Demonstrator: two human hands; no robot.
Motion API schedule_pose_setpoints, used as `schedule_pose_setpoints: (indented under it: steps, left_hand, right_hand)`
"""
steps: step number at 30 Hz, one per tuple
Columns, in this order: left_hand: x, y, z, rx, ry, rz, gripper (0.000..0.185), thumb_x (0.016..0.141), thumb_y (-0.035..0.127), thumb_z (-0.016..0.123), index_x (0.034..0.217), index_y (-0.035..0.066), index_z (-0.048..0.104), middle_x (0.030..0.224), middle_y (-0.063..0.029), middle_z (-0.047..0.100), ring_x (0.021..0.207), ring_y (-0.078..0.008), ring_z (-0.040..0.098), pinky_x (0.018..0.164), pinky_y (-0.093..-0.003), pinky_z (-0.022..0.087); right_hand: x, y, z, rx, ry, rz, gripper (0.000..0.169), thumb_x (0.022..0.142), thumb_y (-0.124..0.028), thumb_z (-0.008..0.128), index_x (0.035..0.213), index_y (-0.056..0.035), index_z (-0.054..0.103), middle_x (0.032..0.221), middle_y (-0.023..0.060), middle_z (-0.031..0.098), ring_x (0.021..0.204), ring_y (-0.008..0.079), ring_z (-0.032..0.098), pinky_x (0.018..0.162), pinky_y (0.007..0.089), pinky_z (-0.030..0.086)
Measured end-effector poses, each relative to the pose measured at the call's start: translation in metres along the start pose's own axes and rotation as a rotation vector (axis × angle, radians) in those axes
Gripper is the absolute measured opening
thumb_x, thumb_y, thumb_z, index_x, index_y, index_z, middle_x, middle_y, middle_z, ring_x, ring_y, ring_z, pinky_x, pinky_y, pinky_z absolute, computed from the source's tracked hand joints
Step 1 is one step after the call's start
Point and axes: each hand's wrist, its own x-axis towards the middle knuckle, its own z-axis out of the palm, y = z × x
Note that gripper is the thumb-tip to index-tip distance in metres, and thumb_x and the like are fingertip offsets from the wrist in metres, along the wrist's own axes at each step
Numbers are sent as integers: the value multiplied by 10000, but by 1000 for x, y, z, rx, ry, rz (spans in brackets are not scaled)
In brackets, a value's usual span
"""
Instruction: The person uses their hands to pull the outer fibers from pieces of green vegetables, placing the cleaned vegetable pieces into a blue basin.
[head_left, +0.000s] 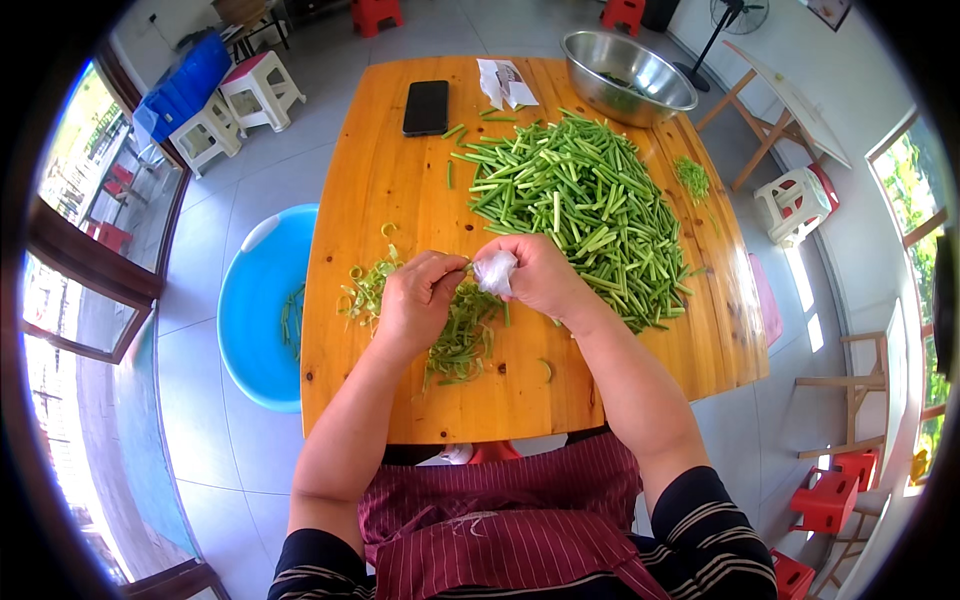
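My left hand (421, 298) pinches the end of a thin green piece, probably a stem, over the wooden table. Close beside it, my right hand (536, 274) has crumpled translucent plastic (495, 271) around its thumb or fingertips and meets the same piece; which fingers are covered cannot be told. Below and between the hands lies a heap of green peelings (461, 334), with more curled strips (367, 289) to the left. A large pile of cut green stems (577, 202) spreads beyond and beside my right hand.
On the wooden table (390, 202) lie a black smartphone (426, 109), a torn white paper (504, 84) and a small green clump (691, 180). A steel basin (637, 97) stands at the far right corner. Left of the table, a blue tub (255, 315) holds some stems.
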Motion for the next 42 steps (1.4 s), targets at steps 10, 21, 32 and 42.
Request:
schedule_pose_setpoints:
  steps: [10, 21, 32, 42]
  left_hand:
    - [0, -7, 1, 119, 11, 214, 149, 712, -52, 627, 842, 21, 631, 784, -115, 615, 702, -284, 595, 602, -337, 489]
    - [-4, -9, 5, -188, -1, -78, 148, 773, -13, 644, 910, 22, 601, 805, -59, 604, 667, -148, 560, 606, -248, 464]
    - [2, -21, -4, -734, 65, -367, 148, 895, 71, 525, 1008, 11, 599, 866, -16, 619, 663, -62, 495, 628, -202, 440]
    - [3, -17, -2, -568, 91, -383, 178, 876, 40, 540, 1040, 3, 601, 838, -18, 606, 653, -71, 498, 599, -226, 446]
  right_hand:
    - [-2, 2, 0, -288, -9, -129, 226, 699, 100, 502, 867, 5, 620, 731, 41, 611, 656, 79, 543, 551, 230, 434]
    - [0, 9, 1, 258, -97, 7, 86, 768, -18, 589, 849, -48, 592, 683, -16, 548, 534, 48, 463, 468, 184, 337]
    - [-1, 11, -5, 431, -151, -103, 182, 732, -4, 640, 895, -40, 568, 760, 8, 562, 574, 51, 479, 490, 180, 376]
    - [-2, 0, -7, 270, -85, -75, 143, 730, 58, 588, 839, -35, 583, 740, 17, 579, 589, 62, 502, 494, 196, 391]
